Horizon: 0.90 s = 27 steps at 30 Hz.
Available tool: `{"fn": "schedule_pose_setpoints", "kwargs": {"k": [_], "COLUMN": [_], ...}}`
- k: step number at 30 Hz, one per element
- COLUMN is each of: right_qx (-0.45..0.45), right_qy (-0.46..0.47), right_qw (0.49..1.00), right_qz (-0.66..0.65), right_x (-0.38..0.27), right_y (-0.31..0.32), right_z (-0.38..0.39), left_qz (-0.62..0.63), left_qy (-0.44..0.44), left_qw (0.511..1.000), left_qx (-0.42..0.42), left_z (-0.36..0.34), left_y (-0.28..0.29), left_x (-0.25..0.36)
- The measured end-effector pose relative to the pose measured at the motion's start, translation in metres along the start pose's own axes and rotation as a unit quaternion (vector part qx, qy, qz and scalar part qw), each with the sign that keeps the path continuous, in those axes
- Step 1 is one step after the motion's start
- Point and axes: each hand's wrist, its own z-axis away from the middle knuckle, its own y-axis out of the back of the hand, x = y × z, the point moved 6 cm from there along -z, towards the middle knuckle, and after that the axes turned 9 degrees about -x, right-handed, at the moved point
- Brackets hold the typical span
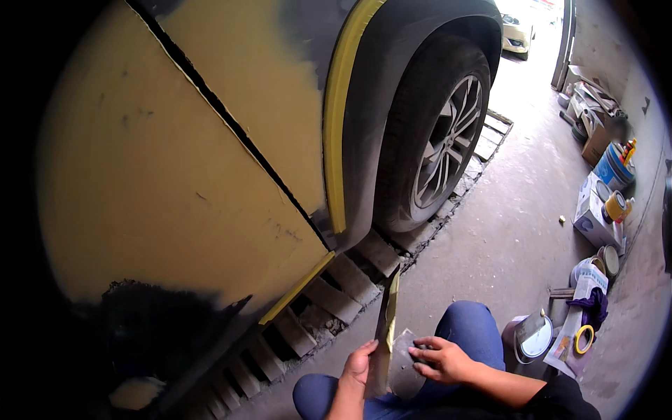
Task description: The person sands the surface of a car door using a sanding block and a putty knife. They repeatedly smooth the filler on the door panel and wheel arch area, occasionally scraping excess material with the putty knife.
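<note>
My left hand [360, 362] grips a long, thin board [380, 364], tilted nearly edge-on, with pale yellow putty [392, 318] along its edge. Close beside it, my right hand [442, 358] is closed on a flat grey spreader [406, 371], thumb hidden behind it. Spreader and board come together over my knees; whether they touch is hard to tell. In front of me on the left, a car body panel [161, 182] is coated in yellow filler, with a dark bare patch [161, 329] at its lower part.
Yellow masking tape [335, 140] edges the wheel arch above a tyre [402, 140]. A slatted floor strip [332, 301] runs beneath the car. On my right stand a lidded bucket [535, 339], a tape roll [584, 339], a purple cloth [596, 306], a box [591, 217] and a blue bucket [614, 168].
</note>
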Motion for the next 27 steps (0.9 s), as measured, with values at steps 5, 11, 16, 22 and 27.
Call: {"fn": "schedule_pose_setpoints", "kwargs": {"k": [5, 11, 16, 22, 27], "right_qx": [0.080, 0.250, 0.348, 0.354, 0.352], "right_qy": [-0.073, 0.012, 0.132, 0.252, 0.277], "right_qw": [0.994, 0.955, 0.871, 0.778, 0.735], "right_qz": [-0.012, 0.158, 0.322, 0.455, 0.508], "right_x": [0.046, -0.032, -0.103, -0.150, -0.162], "right_y": [0.024, 0.109, 0.155, 0.190, 0.202], "right_z": [0.005, -0.084, -0.159, -0.210, -0.225], "left_qz": [-0.020, -0.122, -0.169, -0.166, -0.170], "left_qy": [0.026, -0.035, -0.019, -0.021, -0.037], "left_qw": [0.999, 0.981, 0.976, 0.977, 0.973], "left_qx": [-0.025, 0.144, 0.135, 0.133, 0.152], "left_z": [0.015, -0.001, -0.003, 0.001, -0.001], "left_y": [-0.065, 0.043, -0.008, -0.005, 0.007], "left_x": [0.022, -0.005, -0.008, -0.012, -0.015]}}
